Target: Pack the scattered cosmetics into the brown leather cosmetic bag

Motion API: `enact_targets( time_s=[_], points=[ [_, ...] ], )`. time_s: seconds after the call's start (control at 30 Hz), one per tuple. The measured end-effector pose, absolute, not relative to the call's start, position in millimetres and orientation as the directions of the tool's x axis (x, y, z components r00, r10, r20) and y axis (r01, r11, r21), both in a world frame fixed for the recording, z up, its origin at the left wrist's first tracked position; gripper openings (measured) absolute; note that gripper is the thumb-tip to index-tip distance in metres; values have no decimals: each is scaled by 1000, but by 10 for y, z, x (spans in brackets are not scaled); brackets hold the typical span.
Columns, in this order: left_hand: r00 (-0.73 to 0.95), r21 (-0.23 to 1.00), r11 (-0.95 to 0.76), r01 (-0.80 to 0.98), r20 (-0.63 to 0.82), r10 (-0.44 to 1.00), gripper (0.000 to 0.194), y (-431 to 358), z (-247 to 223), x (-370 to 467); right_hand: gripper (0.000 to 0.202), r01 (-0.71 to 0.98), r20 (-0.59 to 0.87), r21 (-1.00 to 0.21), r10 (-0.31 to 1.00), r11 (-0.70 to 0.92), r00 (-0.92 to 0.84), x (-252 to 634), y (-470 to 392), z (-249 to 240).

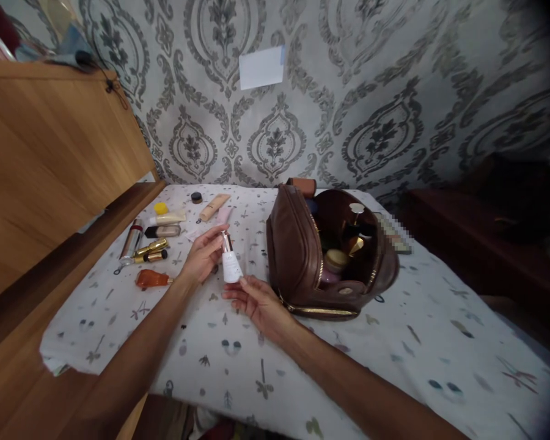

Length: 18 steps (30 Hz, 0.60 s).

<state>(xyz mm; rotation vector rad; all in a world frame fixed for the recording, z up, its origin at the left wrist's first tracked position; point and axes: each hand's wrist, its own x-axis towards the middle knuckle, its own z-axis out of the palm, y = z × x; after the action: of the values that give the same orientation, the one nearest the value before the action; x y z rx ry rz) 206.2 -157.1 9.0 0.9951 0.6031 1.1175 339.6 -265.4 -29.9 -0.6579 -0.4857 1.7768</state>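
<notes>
Toward the tabletop's (pixel 440 342) left edge, my left hand (pixel 201 255) pinches a white bottle's (pixel 231 267) top, my right hand (pixel 262 307) its base, its long axis between.

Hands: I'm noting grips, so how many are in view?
2: the left hand at the top of the white bottle, the right hand at its base.

White bottle (pixel 231 267), grey-patterned wallpaper (pixel 275 137)

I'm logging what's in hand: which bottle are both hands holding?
The white bottle with the metallic neck: left hand at its top, right hand at its base. The orange bottle lies on the cloth, in neither hand.
</notes>
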Motion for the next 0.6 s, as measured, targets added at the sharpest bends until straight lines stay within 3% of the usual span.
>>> enact_targets(
  time_s=[0.6],
  points=[
    [345, 899, 75, -432, 88, 935, 34, -1514, 57, 1995, 29, -701, -175, -650, 955, -294, -238, 3402, -2644, -313]
  ],
)
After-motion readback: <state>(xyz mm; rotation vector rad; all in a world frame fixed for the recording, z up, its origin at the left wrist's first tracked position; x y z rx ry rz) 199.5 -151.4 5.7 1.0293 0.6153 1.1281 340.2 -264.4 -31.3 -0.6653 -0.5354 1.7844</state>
